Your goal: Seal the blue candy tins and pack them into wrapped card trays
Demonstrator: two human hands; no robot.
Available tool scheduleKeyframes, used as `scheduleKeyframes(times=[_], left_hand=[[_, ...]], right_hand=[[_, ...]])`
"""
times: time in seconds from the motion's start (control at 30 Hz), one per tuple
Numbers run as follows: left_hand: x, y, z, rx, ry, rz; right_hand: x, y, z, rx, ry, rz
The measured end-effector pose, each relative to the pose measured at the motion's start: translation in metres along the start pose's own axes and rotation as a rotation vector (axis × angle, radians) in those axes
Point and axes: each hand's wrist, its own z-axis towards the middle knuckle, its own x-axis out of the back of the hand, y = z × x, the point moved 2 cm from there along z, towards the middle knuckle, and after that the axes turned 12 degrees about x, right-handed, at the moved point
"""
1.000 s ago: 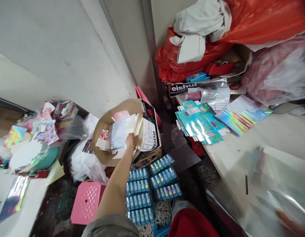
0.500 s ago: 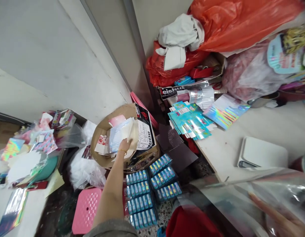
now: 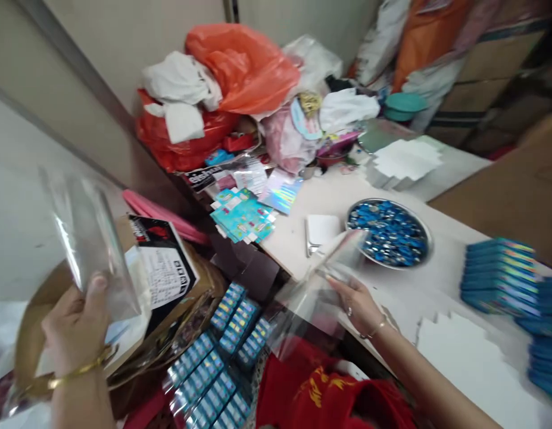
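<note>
My left hand [image 3: 81,316] is closed on a clear plastic sheet or bag [image 3: 90,238], raised upright above the cardboard box [image 3: 32,339] at the left. Thumb and fingers pinch its lower end. Another clear plastic bag [image 3: 302,304] hangs from my right hand [image 3: 358,307], whose fingers are closed on its edge in front of the table. Below, several teal packs [image 3: 213,381] wrapped in clear film stand in rows on the floor between the box and the red cloth [image 3: 311,387] at my lap.
On the white table [image 3: 298,238] are a metal bowl [image 3: 430,244] of blue wrapped pieces, a white scale [image 3: 323,229], flat teal cartons [image 3: 244,214] and white card stacks [image 3: 472,363]. Teal boxes [image 3: 499,274] are piled at right. Red bags [image 3: 186,149] crowd the back.
My left hand has come up out of the cardboard box with clear plastic in it. The view has swung right, bringing in the bowl and teal boxes. My right hand still holds its plastic.
</note>
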Motion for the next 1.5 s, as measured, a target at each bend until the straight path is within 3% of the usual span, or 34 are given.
scheduleKeyframes(times=[0.07, 0.2, 0.3, 0.37, 0.47, 0.53, 0.63, 0.73, 0.8, 0.87, 0.9, 1.0, 1.07, 1.17, 1.27, 1.33, 1.43, 1.5], left_hand=[[-0.027, 0.051, -0.037, -0.201, -0.066, -0.029], [-0.121, 0.148, -0.137, -0.649, -0.646, -0.089], [-0.187, 0.195, -0.222, -0.908, -0.860, -0.102], [-0.222, 0.219, -0.283, -1.077, -0.938, -0.115], [-0.263, 0.258, -0.379, -1.244, -0.945, -0.141], [-0.279, 0.293, -0.447, -1.337, -0.914, -0.162], [-0.282, 0.354, -0.557, -1.483, -0.895, -0.192], [-0.272, 0.407, -0.663, -1.600, -0.966, -0.269], [-0.270, 0.427, -0.721, -1.620, -1.059, -0.325], [-0.276, 0.429, -0.764, -1.614, -1.173, -0.292], [-0.283, 0.424, -0.779, -1.614, -1.241, -0.219], [-0.310, 0.388, -0.800, -1.602, -1.498, 0.184], [-0.328, 0.357, -0.795, -1.531, -1.638, 0.487], [-0.345, 0.317, -0.772, -1.388, -1.680, 0.832], [-0.355, 0.291, -0.748, -1.298, -1.646, 0.998], [-0.363, 0.279, -0.735, -1.304, -1.604, 1.017], [-0.377, 0.261, -0.719, -1.389, -1.427, 0.961], [-0.390, 0.247, -0.706, -1.428, -1.254, 0.917]], right_hand=[[0.003, -0.008, 0.002, -0.014, -0.013, 0.094], [0.024, -0.035, -0.007, 0.030, -0.036, 0.223], [0.063, -0.059, -0.019, 0.130, 0.039, 0.308], [0.106, -0.073, -0.028, 0.205, 0.115, 0.390], [0.192, -0.093, -0.045, 0.283, 0.130, 0.595], [0.262, -0.108, -0.062, 0.366, 0.163, 0.662], [0.377, -0.129, -0.101, 0.539, 0.358, 0.596], [0.498, -0.137, -0.141, 0.673, 0.524, 0.522], [0.580, -0.125, -0.162, 0.669, 0.632, 0.449], [0.658, -0.097, -0.175, 0.568, 0.867, 0.259], [0.693, -0.080, -0.180, 0.498, 1.028, 0.125], [0.770, -0.029, -0.183, 0.406, 1.230, 0.066], [0.799, -0.004, -0.183, 0.367, 1.312, 0.046], [0.820, 0.016, -0.185, 0.325, 1.408, -0.044], [0.821, 0.019, -0.192, 0.304, 1.471, -0.151], [0.809, 0.015, -0.198, 0.287, 1.510, -0.296], [0.767, 0.003, -0.205, 0.273, 1.530, -0.743], [0.718, 0.001, -0.204, 0.351, 1.391, -0.984]])
